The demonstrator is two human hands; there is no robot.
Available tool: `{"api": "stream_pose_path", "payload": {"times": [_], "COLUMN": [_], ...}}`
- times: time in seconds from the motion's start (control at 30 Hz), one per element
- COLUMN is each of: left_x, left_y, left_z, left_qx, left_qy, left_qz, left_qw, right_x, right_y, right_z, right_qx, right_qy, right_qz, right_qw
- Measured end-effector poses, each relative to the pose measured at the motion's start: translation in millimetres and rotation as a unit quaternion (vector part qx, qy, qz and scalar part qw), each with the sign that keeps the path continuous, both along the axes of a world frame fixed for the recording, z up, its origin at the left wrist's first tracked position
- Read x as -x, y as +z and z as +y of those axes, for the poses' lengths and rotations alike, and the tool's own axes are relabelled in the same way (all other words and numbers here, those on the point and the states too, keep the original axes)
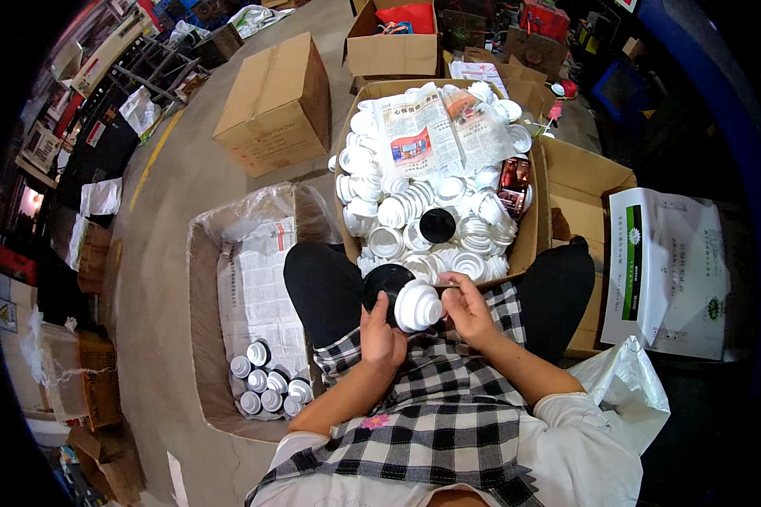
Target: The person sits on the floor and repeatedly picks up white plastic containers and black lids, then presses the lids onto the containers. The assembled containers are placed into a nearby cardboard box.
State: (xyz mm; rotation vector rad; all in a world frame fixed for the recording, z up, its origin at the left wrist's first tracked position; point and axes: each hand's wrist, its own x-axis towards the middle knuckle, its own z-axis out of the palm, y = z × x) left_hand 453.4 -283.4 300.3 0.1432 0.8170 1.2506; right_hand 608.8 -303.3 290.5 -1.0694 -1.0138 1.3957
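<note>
In front of my lap, my left hand [382,340] is closed on a black round cap [384,286]. A white stepped plastic cap [418,306] sits against its right side, narrow end toward me. Close to the white cap's right edge, my right hand [472,316] has its thumb and fingers pinched together; what they hold, if anything, is too small to make out. Just beyond both hands, a large carton [539,228] is heaped with white plastic caps [395,211]. One black cap [437,226] lies on the heap.
Newspaper [414,135] and a phone [514,186] rest on the heap. At left, a lined box [203,338] holds several white-and-black pieces [272,382]. A closed carton [275,106] stands beyond it. To the right are an open carton [588,165] and a white printed sack [672,270].
</note>
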Motion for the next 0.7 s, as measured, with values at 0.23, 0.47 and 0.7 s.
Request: {"api": "stream_pose_path", "payload": {"times": [0.23, 0.47, 0.7], "left_x": [-12, -4, 2], "left_y": [2, 21, 31], "left_z": [3, 3, 1], "left_qx": [0.0, -0.03, -0.043], "left_qy": [-0.001, -0.122, -0.154], "left_qz": [-0.007, -0.122, -0.218], "left_qw": [1.0, 0.984, 0.963], "right_x": [-2, -25, -34], "right_y": [23, 6, 24], "right_z": [-4, 1, 8], "right_qx": [-0.202, -0.132, -0.09], "right_qy": [-0.026, -0.039, -0.068], "right_qz": [-0.291, 0.061, 0.111], "right_qw": [0.935, 0.989, 0.987]}}
